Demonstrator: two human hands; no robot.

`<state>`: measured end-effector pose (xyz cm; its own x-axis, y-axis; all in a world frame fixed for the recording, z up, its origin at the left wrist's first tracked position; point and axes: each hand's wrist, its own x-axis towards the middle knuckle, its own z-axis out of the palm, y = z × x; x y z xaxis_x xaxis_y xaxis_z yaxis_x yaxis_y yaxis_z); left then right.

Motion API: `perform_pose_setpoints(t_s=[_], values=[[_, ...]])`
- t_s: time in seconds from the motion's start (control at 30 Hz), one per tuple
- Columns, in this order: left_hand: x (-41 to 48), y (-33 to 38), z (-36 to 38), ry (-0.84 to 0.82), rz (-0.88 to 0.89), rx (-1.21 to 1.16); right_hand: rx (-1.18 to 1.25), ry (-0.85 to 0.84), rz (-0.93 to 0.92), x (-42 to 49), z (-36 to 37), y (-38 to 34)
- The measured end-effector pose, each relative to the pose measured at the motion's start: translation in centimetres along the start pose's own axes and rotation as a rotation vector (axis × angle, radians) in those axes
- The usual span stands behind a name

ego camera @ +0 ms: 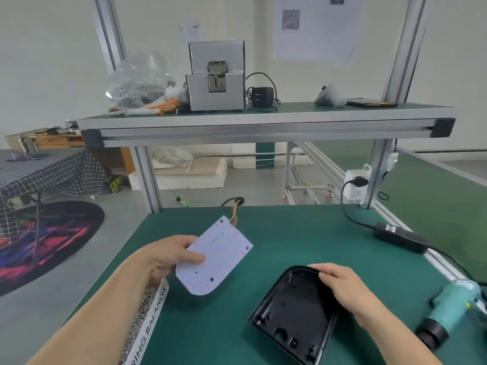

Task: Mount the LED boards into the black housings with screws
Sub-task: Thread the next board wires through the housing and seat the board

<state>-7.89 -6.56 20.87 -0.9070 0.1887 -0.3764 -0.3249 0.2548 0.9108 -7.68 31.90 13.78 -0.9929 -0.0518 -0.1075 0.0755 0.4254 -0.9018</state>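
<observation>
Left grip (168, 255) on flat LED board (220, 250)

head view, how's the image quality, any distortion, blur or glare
Head view: wide-angle bending, the frame posts lean outward; the wall sheet is soft and unreadable; the LED board looks pale and slightly washed out; the black housing keeps visible detail; lighting even, shadows faint.

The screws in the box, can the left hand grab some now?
Probably not yet. The left hand pinches the LED board, so its fingers are busy, though the screw box sits close beneath that forearm.
</observation>
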Motion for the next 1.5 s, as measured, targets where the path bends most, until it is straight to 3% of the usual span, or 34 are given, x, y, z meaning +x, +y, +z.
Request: perform_pose_setpoints(t_s=[0.23, 0.4, 0.47, 0.57, 0.7, 0.8, 0.9, 1.0, 1.07, 1.1, 1.17, 1.23, 1.33, 1.5], values=[[-6.6, 0.9, 7.3, -0.316, 0.23, 0.005, -0.076, 0.047, -0.011, -3.1, -1.1, 0.5], [-10.1, 0.1, 10.6, -0.382, 0.325, 0.023, -0.048, 0.171, 0.0, -4.3, -0.7, 0.8], [-11.0, 0.0, 11.3, -0.445, 0.348, 0.037, 0.08, 0.259, -0.056, -4.8, -0.6, 0.4], [-12.0, 0.3, 12.0, -0.521, 0.407, 0.024, 0.07, 0.454, -0.198, -5.5, -0.6, -1.2], [-12.3, 0.5, 12.3, -0.489, 0.521, -0.059, 0.047, 0.626, -0.43, -6.0, -1.4, -2.6], [-12.3, 0.4, 12.3, -0.462, 0.559, -0.196, -0.19, 0.434, -0.329, -6.9, -2.6, -3.2], [-12.4, 0.3, 12.2, -0.429, 0.609, -0.373, -0.118, -0.045, -0.195, -8.6, -2.8, -3.3], [-12.1, 0.3, 11.6, -0.614, 0.682, -0.537, -0.226, -0.417, -0.177, -12.1, -4.0, -4.0], [-11.8, 0.3, 11.3, -0.672, 0.724, -0.551, -0.344, -0.544, -0.162, -14.4, -5.8, -3.9], [-11.7, 0.2, 11.1, -0.674, 0.735, -0.54, -0.352, -0.506, -0.155, -15.2, -6.8, -3.8], [-11.5, 0.0, 11.1, -0.683, 0.75, -0.539, -0.391, -0.189, -0.146, -15.5, -8.5, -3.2], [-11.3, 0.3, 11.2, -0.676, 0.759, -0.548, -0.659, 0.067, -0.137, -14.0, -8.8, -2.7], [-11.0, 1.0, 11.7, -0.667, 0.774, -0.607, -0.974, -0.032, -0.026, -9.4, -7.3, -1.3], [-10.4, 0.9, 11.7, -0.736, 0.655, -0.848, -1.106, -0.127, -0.273, -3.5, -6.1, 1.4]])
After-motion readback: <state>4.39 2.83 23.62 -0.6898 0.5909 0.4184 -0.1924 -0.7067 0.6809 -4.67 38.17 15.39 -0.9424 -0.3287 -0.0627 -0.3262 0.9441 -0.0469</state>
